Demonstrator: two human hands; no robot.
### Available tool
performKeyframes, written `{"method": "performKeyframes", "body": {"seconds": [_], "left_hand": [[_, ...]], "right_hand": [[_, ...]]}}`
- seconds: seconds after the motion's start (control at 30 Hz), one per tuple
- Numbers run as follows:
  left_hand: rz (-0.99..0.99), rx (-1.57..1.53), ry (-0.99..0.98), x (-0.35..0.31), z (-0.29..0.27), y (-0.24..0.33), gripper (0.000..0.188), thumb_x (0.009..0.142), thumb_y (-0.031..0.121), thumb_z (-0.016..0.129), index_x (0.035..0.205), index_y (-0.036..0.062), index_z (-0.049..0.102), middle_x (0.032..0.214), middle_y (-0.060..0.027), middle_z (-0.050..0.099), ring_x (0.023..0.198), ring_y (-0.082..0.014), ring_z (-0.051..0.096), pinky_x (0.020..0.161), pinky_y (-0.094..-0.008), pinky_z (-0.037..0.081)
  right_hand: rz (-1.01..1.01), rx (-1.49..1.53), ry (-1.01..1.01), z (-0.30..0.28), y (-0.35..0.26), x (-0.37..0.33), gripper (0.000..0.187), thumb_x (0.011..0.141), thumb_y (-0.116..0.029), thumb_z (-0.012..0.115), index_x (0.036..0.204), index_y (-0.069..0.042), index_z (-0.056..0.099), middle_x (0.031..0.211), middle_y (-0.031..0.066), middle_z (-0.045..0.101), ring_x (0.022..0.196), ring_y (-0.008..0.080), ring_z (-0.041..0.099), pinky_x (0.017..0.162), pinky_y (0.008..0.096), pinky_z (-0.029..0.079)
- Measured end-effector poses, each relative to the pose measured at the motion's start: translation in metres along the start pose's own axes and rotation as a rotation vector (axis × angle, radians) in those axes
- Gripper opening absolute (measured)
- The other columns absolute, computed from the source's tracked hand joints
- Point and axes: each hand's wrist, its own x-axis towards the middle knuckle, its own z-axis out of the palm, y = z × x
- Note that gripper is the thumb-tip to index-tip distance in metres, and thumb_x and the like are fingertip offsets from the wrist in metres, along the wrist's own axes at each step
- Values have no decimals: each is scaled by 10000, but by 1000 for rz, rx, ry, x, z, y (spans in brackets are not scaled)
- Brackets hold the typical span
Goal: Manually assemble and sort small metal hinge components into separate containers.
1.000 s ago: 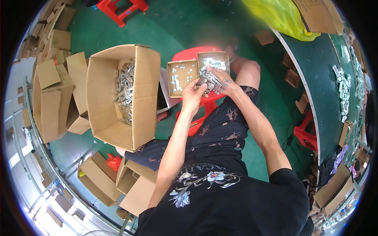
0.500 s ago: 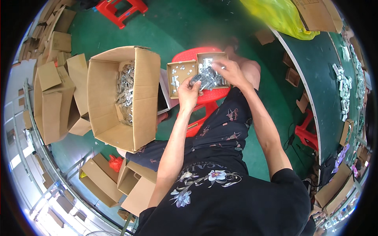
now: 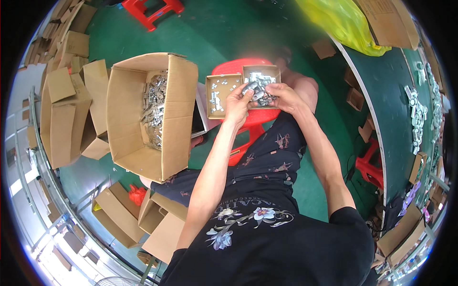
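Between thumb and fingers, my left hand (image 3: 237, 106) grips a shiny metal part (image 3: 249, 88) that looks like a cabinet hinge. My right hand (image 3: 286, 97) is closed in a pinch at the right side of that part; what its fingertips hold is too small to make out. Both hands are over a small cardboard tray (image 3: 278, 71) heaped with similar silvery parts. To its left is a second cardboard tray (image 3: 224, 90) with small metal pieces scattered in it. Both trays rest on a red plastic stool (image 3: 238, 65) in front of me.
A large open carton (image 3: 179, 114) with many metal parts stands left of the stool, beside my leg. Several more cartons (image 3: 69, 128) stack up farther left. On the right, a green-topped table (image 3: 381, 81) bears metal parts and a yellow plastic bag (image 3: 346, 24). Another red stool (image 3: 369, 164) is near it.
My right hand has come down and left, from above the right tray to the part in my left hand. My left hand has shifted slightly right. The view has tilted a little.
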Motion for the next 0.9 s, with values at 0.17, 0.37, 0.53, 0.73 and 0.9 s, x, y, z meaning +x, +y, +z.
{"method": "performKeyframes", "body": {"seconds": [0.17,0.37,0.53,0.73,0.9], "left_hand": [[-120,-113,2,9,9,-2,363,1054,65,688,1408,-2,637,1129,-71,747,882,-160,725,708,-275,630],[201,560,196,11,12,-18,305,1032,25,676,1318,-71,717,874,-93,754,690,-114,697,609,-272,603],[368,795,292,10,30,-20,293,1014,19,679,1289,-63,739,830,-106,768,673,-112,721,603,-286,591],[151,556,268,11,29,-7,272,1007,10,672,1258,-29,770,861,-92,788,663,-105,711,589,-286,572],[128,550,123,21,21,-6,253,994,-2,695,1227,-1,793,871,-100,790,635,-118,690,601,-294,564]], "right_hand": [[7,123,-11,-6,2,-7,184,1008,-171,776,1090,-7,762,950,42,756,794,112,689,627,260,535],[-316,-887,446,21,3,-7,161,973,-146,789,980,14,791,803,58,744,681,157,694,600,316,547],[-1126,-1692,517,49,7,-9,163,874,-119,800,972,8,771,856,142,727,748,337,712,688,403,582],[-771,-1238,555,22,7,-7,161,907,-140,808,972,5,780,858,88,754,699,198,689,629,379,540],[-254,-386,378,-2,2,-11,141,978,-158,803,1031,-28,793,859,-13,741,684,42,617,564,213,423]]}}
